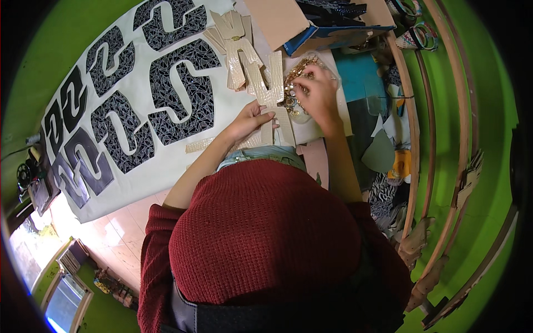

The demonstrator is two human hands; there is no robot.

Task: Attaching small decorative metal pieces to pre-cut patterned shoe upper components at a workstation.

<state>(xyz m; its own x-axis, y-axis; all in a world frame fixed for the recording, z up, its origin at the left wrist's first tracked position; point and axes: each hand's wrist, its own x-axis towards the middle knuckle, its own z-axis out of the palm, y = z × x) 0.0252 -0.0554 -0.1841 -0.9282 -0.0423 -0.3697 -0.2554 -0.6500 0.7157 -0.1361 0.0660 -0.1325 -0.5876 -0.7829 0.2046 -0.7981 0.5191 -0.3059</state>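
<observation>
1. The person's left hand (252, 119) lies flat on the desk (127, 222), forearm coming up from the red sleeve (161, 222). Its fingers (265, 115) are together, pressing down on a beige textured cut-out piece (270, 89) shaped like a branching strip.
2. The right hand (317, 91) is bent at the wrist, forearm running up beside the body. Its fingers (302, 83) are pinched together inside a heap of small gold metal fittings (297, 72); which fitting they grip cannot be told.
3. The beige piece lies under the left fingers and just left of the right fingers, touching the gold heap's edge.
4. The fittings appear to lie in a clear shallow bag or dish (302, 114), its rim just below the right fingers.
5. Beyond the left fingers, further beige cut-outs (236, 44) are stacked.
6. Farther left, a white sheet (139, 83) carries dark patterned curved shapes (183, 89).
7. Above the right fingers stands an open blue cardboard box (327, 30) holding dark items.
</observation>
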